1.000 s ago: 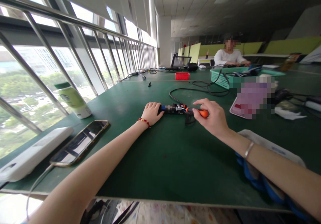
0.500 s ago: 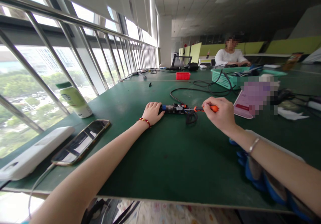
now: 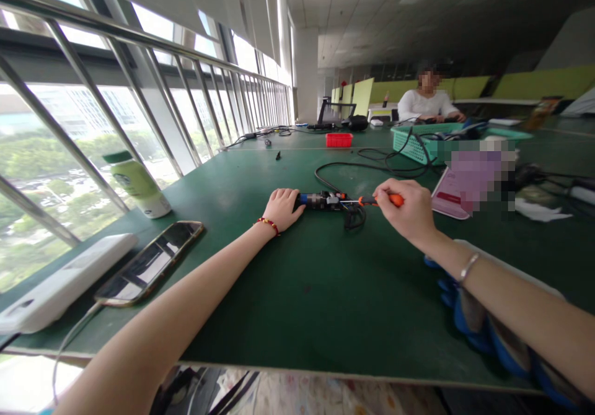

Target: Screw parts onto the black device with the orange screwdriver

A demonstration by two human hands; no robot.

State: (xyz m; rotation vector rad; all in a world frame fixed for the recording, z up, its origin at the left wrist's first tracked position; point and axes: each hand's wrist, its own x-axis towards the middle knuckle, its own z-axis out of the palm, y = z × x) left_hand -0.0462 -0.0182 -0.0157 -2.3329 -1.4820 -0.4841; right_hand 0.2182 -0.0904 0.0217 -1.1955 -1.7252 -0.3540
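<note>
A dark cylindrical device with a blue band lies sideways on the green table. My left hand is closed over its left end, hiding that part. With my right hand I grip an orange-and-black screwdriver; its thin shaft points left and its tip meets the silver and black parts at the device's right end. Whether the tip sits in a screw is too small to tell. A short loop of dark wire hangs at that end, and a black cable curves behind the device.
On the left are a green-capped bottle, a phone and a white power strip. A teal basket, a red tray and a propped pink phone stand farther back. A blue-grey object lies under my right forearm. Opposite sits a person.
My right hand and the screwdriver have shifted very slightly left. My left hand and the device stay in place.
</note>
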